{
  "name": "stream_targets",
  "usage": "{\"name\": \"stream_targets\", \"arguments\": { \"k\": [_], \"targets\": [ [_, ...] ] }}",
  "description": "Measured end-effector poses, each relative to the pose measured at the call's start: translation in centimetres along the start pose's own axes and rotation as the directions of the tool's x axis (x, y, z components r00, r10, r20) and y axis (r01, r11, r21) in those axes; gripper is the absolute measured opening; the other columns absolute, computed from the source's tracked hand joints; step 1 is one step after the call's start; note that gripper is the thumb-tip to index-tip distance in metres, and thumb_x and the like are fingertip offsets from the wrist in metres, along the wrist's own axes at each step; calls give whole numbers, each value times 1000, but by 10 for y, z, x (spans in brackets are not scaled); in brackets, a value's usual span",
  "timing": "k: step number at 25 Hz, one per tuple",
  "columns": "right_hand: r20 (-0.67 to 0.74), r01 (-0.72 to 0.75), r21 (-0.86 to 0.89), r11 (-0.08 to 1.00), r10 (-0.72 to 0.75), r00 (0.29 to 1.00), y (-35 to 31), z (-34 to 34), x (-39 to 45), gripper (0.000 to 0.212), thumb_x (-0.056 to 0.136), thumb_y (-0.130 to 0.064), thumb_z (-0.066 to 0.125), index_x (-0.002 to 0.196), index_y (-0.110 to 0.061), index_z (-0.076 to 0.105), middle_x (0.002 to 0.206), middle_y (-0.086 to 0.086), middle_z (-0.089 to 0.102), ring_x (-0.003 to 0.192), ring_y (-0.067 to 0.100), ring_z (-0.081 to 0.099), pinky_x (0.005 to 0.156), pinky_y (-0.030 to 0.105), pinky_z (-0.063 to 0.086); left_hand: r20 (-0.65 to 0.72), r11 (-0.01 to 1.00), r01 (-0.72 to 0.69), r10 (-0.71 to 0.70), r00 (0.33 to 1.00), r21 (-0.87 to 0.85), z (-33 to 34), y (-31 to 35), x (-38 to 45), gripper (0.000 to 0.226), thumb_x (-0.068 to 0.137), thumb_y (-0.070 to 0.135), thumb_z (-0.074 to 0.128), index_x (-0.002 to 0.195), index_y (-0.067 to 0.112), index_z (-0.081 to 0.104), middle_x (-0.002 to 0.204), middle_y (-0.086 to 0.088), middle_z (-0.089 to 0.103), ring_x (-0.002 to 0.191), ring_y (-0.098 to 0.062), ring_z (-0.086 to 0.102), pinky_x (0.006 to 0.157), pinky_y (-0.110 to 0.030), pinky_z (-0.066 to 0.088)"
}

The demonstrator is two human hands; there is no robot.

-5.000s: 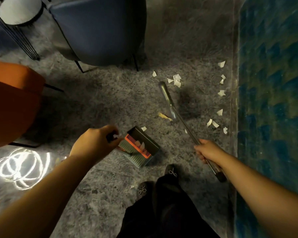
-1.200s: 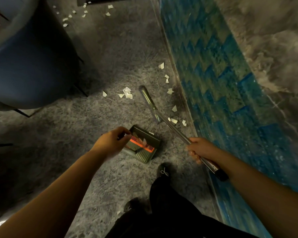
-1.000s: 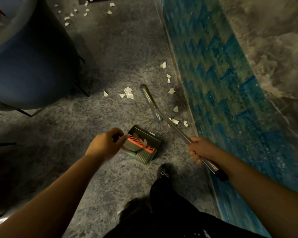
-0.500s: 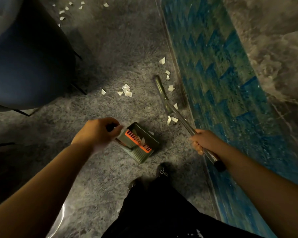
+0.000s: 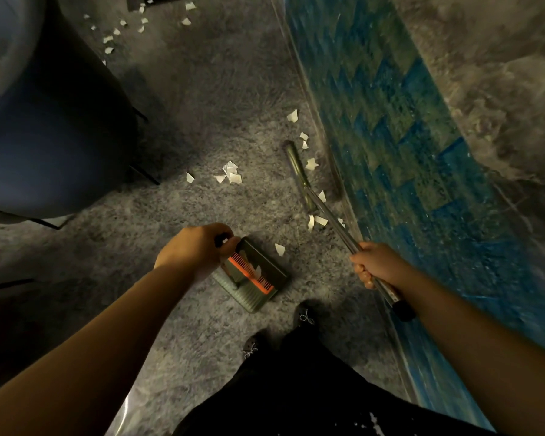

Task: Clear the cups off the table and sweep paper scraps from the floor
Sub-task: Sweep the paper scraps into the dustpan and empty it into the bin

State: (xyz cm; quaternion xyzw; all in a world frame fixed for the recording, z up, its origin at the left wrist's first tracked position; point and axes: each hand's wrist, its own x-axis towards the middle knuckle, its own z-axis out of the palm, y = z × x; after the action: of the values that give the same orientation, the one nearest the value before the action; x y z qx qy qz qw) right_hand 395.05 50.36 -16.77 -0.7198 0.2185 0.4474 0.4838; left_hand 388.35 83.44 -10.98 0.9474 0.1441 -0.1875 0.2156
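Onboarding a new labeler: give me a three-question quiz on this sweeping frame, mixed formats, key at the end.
1. True or false: the left hand grips the dustpan's handle.
2. Multiple choice: the broom head lies A) inside the dustpan B) on the floor by the blue tiled wall C) under the blue chair.
3. Fill in: the right hand holds the broom's ___.

Key
1. True; its fingers curl round the handle above the orange comb.
2. B; paper scraps lie on either side of the head.
3. Pole, near its black end cap.
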Motion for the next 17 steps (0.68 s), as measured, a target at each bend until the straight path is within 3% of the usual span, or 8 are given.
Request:
{"name": "stream_targets", "arguments": {
  "k": [4,10,17],
  "targets": [
    [-6,12,-13,1000,-12,1000,1,-8,-5,11,94,-1,46,94,-9,55,55,2,43,35,9,38,35,20,34,28,999,-40,39,999,27,-3,10,19,27,88,59,52,102,40,63,81,17,59,71,-4,58,59,-22,45],
    [-36,36,-2,999,-36,999,4,-21,-11,10,94,0,47,92,-9,51,56,4,42,33,8,38,35,20,34,-89,997,-29,23,996,-66,9,29,34,19,88,52,57,89,36,68,72,13,61,69,-8,60,60,-23,44],
    [-73,32,-37,999,-35,997,8,-37,1,8,94,0,46,93,-5,52,56,5,42,33,9,38,34,20,34,-31,994,-103,101,994,-43,13,55,48,15,85,58,55,83,44,60,72,18,60,70,-5,59,63,-26,50]
  ]
}}
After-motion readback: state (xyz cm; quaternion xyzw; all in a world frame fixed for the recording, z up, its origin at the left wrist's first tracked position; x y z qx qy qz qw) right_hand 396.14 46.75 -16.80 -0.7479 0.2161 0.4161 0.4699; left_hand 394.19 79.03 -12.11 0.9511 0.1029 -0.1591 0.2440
